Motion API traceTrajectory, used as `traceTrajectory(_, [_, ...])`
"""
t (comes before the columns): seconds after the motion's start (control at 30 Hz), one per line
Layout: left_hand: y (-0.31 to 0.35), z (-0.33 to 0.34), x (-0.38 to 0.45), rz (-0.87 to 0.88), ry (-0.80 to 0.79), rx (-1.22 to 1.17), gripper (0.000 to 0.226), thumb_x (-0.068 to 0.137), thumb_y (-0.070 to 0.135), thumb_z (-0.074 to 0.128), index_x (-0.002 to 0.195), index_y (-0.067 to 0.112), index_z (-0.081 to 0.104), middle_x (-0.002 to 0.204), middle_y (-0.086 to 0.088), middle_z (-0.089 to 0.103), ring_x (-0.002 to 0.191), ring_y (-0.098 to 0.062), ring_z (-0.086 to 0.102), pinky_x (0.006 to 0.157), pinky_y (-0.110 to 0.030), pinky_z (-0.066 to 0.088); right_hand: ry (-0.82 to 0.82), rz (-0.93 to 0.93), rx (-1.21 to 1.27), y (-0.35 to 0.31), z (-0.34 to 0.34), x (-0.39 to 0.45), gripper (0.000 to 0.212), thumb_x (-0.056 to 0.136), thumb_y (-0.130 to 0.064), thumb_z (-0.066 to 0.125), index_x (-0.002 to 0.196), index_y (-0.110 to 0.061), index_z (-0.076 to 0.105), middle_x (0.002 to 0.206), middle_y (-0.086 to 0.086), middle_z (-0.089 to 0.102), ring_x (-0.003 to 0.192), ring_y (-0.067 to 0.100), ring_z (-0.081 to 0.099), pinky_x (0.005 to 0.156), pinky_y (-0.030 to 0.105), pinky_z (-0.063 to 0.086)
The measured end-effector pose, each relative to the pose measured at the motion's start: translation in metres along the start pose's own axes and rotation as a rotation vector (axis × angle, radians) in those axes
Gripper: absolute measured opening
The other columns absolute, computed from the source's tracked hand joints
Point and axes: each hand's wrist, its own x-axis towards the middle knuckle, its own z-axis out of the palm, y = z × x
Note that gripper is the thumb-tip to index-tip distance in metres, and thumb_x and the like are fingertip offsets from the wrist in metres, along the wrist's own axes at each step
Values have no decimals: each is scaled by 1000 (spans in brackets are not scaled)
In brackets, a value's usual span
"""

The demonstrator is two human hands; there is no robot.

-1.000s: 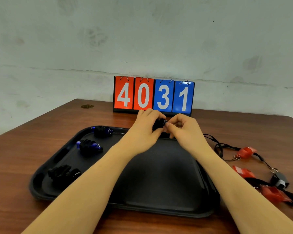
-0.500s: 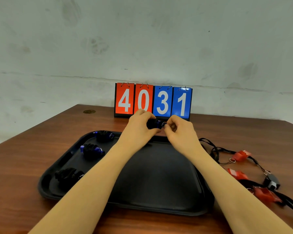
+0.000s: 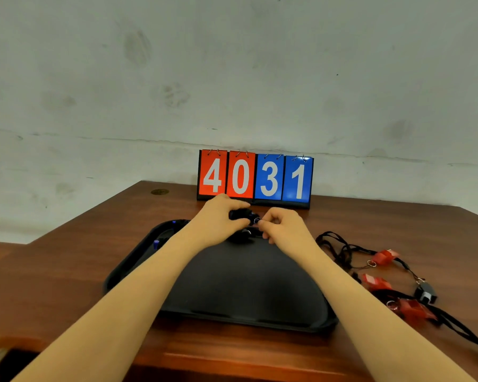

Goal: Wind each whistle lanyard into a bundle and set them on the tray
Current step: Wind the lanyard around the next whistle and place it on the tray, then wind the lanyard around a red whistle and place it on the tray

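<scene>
My left hand (image 3: 218, 221) grips a dark wound lanyard bundle (image 3: 240, 215) above the far edge of the black tray (image 3: 246, 293). My right hand (image 3: 283, 226) pinches the bundle's end, where a small metal ring shows. Blue bits of earlier bundles (image 3: 156, 243) peek out at the tray's far left; my left forearm hides most of them. Loose red whistles (image 3: 385, 256) and a black whistle (image 3: 425, 293) with tangled black lanyards lie on the table right of the tray.
A flip scoreboard (image 3: 255, 177) reading 4031 stands at the back of the brown wooden table (image 3: 66, 266), close behind my hands. A grey wall rises behind it. The table's front edge runs near the bottom of the view.
The view has tilted upward, so tray and hands sit lower in frame. Both hands keep working the same bundle above the tray's far edge; my left forearm now covers the bundles on the left.
</scene>
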Motion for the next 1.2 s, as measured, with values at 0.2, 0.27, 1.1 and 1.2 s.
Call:
traceTrajectory(0.2, [-15,8,-27,-73,-49,27,42,87,22,62,127,19,52,122,0,56,96,-8,51,86,-18,37,-116,34,-177,8,17,-13,17,88,-22,60,72,-16,58,65,-4,56,63,11,52,64,28,46])
traceTrajectory(0.27, [-19,12,-36,-86,-37,-7,37,84,22,65,119,18,57,113,0,60,85,-5,53,79,-14,39,-154,28,-325,10,23,-16,17,90,-26,55,75,-19,55,70,-6,54,71,16,54,70,34,47])
traceTrajectory(1.1, [-14,30,-53,-111,29,-18,49,87,28,61,131,17,41,128,0,46,120,-13,40,97,-22,34,-94,33,-452,18,19,-31,16,90,-32,53,92,-17,56,85,-3,60,80,17,59,76,38,53])
traceTrajectory(1.2, [-5,28,-59,-84,65,-59,35,89,25,58,122,17,49,117,2,52,111,-11,47,94,-22,40,-27,17,-374,18,9,-36,13,90,-28,53,86,-18,59,73,-5,61,73,15,61,76,37,54])
